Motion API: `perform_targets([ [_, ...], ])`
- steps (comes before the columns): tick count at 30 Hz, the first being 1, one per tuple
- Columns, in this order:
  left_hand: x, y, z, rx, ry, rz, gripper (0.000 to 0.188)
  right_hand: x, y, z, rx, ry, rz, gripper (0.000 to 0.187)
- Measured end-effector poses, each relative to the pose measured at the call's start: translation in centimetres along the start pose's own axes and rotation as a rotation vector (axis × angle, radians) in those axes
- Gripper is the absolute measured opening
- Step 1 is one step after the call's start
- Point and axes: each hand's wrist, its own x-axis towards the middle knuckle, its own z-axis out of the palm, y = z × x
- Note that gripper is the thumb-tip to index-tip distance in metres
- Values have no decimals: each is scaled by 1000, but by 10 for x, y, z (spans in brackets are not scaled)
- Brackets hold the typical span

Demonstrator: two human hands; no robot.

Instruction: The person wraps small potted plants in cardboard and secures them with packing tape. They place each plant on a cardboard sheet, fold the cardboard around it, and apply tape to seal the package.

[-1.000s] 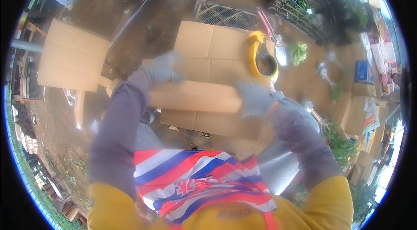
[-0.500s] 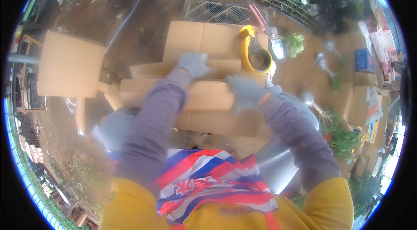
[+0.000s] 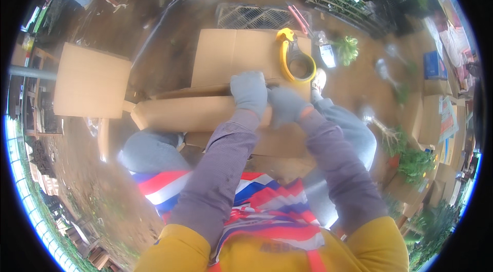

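Between my knees lies a brown cardboard box (image 3: 190, 112), partly folded, its near side a long raised panel. My left hand (image 3: 249, 91), in a grey glove, grips the panel's upper edge right of its middle. Close beside it, my right hand (image 3: 287, 105), gloved alike, is closed around the panel's right end. Fingertips of both hands are partly hidden by the cardboard. On the flat cardboard (image 3: 221, 56) beyond rests a yellow tape dispenser (image 3: 283, 61). A pink-handled tool (image 3: 298, 19) lies past it.
A black plastic crate (image 3: 257, 16) sits upside down or flat behind the box. More black crates (image 3: 346, 0) with greenery stand at far right. Leafy plants (image 3: 347, 50) lie on the brown ground. A separate cardboard sheet (image 3: 92, 81) stands at left, and cardboard boxes (image 3: 430, 120) at right.
My left hand has slid right along the cardboard edge, now close to my right hand. The far narrow flap has gone down, and the panel has shifted slightly left.
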Motion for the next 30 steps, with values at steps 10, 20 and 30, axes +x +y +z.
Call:
perform_targets([
  [10, -12, -1, 12, -3, 176, -38, 11, -11, 10, 67, 834, 882, -78, 48],
  [20, -7, -8, 28, -95, 349, 53, 14, 17, -1, 82, 854, 1017, 597, 31],
  [30, 0, -27, 41, -332, 427, 231, 23, 25, -1, 69, 796, 1052, 555, 28],
])
